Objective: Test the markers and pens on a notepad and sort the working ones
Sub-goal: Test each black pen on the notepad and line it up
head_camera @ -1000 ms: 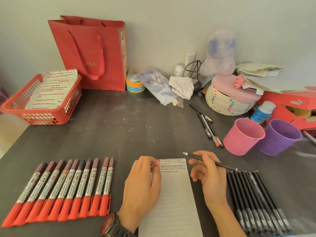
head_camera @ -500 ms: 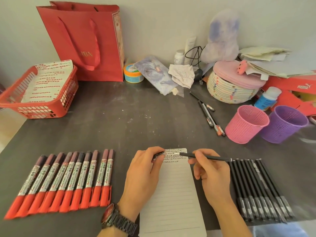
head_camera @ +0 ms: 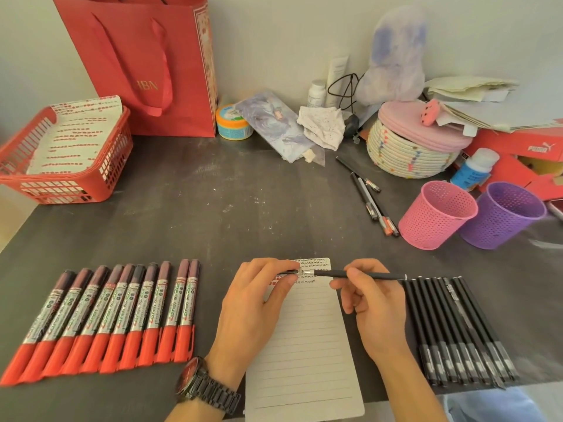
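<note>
The red bag (head_camera: pixel 137 71) read HBN, the shoebox (head_camera: pixel 518 144) PUMA. The right hand (head_camera: pixel 374 309) gripped a slim black pen (head_camera: pixel 331 273), silver tip bare; the left hand (head_camera: pixel 249 309) pinched its cap (head_camera: pixel 289 272) above the notepad (head_camera: pixel 307 345).

wide bare stretch of table (head_camera: pixel 213 214) across middle, open left to right. near left: red markers (head_camera: pixel 115 315) row blocks. near centre: notepad (head_camera: pixel 304 345), left hand (head_camera: pixel 253 306) pinching cap (head_camera: pixel 288 272), right hand (head_camera: pixel 376 309) gripping pen (head_camera: pixel 365 274) over its far end. narrow lane between markers and left hand. right hand just beside black pens (head_camera: pixel 451 324) row. far left: red basket (head_camera: pixel 117 159). right: loose pens (head_camera: pixel 368 196), pink cup (head_camera: pixel 432 223), purple cup (head_camera: pixel 499 226).
</note>
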